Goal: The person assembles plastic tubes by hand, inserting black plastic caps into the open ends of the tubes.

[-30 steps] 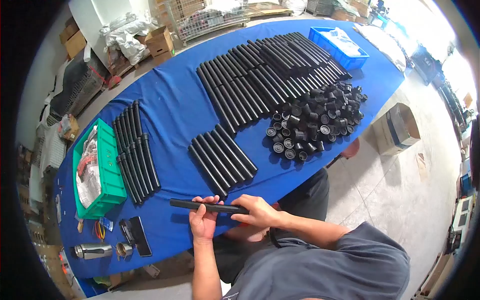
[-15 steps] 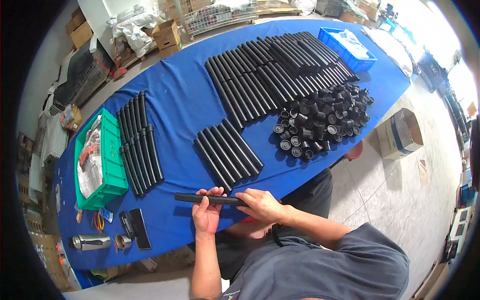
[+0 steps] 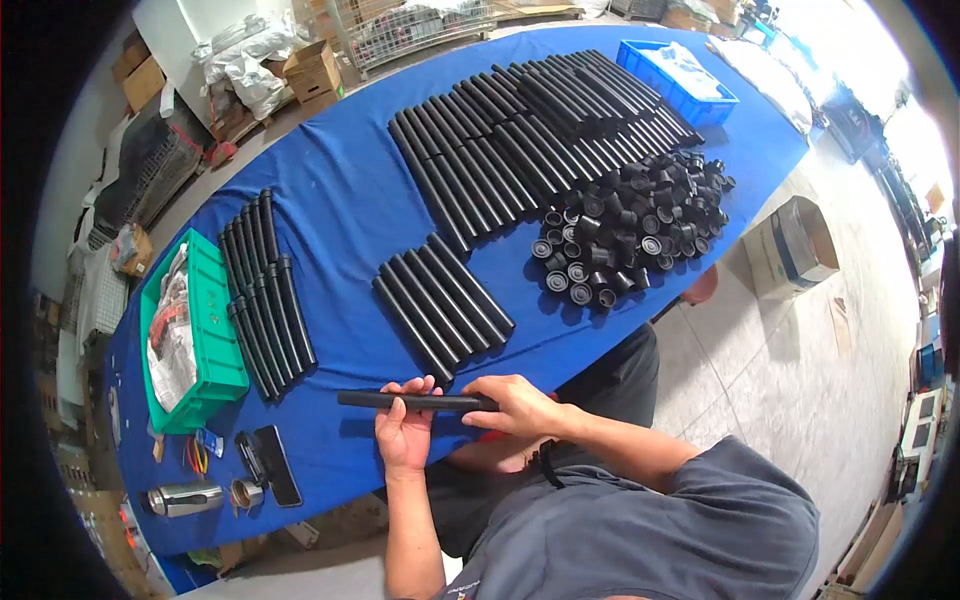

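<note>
A black tube (image 3: 362, 399) lies level across both my hands, above the near edge of the blue-covered table. My left hand (image 3: 405, 432) holds it near the middle, thumb in front and fingers behind. At the tube's right end, my right hand (image 3: 518, 406) is closed round it, and that end is hidden in the fingers. Just beyond my hands, a short row of black tubes (image 3: 443, 305) rests on the cloth. Farther right sits a heap of black caps (image 3: 640, 225).
Many black tubes (image 3: 500, 140) lie in stacked rows at the back. Capped tubes (image 3: 270, 300) lie beside a green crate (image 3: 222, 370) on the left. Nearby are a phone (image 3: 279, 465) and a steel flask (image 3: 185, 499). A blue bin (image 3: 700, 105) stands at the far right.
My right hand's fingers have shifted at the tube's end, with the thumb now showing below it. Both hands keep hold of the tube. The whole view has shifted slightly.
</note>
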The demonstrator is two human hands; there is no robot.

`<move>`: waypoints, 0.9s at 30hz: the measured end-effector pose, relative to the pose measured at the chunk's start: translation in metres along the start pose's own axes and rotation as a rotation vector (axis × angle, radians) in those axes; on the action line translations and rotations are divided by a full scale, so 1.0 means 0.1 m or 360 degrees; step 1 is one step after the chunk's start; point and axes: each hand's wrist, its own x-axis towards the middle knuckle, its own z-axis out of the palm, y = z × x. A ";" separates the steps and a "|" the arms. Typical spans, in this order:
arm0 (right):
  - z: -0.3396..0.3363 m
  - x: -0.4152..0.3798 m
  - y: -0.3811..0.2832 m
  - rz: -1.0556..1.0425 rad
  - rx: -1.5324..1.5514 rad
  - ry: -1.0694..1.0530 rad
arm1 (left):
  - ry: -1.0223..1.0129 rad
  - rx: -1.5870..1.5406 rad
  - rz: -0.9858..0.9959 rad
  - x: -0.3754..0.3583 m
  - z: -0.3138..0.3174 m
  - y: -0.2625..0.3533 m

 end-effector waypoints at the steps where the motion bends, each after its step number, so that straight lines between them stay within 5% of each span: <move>1: -0.01 0.01 0.00 0.0084 0.0026 -0.0085 | -0.0010 -0.0006 -0.0012 0.00 0.00 0.00; 23: 0.04 -0.06 -0.04 -0.0105 -0.0322 0.0092 | 0.0035 0.0055 -0.0088 -0.01 -0.02 0.02; 27: -0.09 -0.03 -0.15 0.0249 0.0158 -0.0125 | 0.0003 -0.0064 -0.0106 -0.01 -0.05 0.03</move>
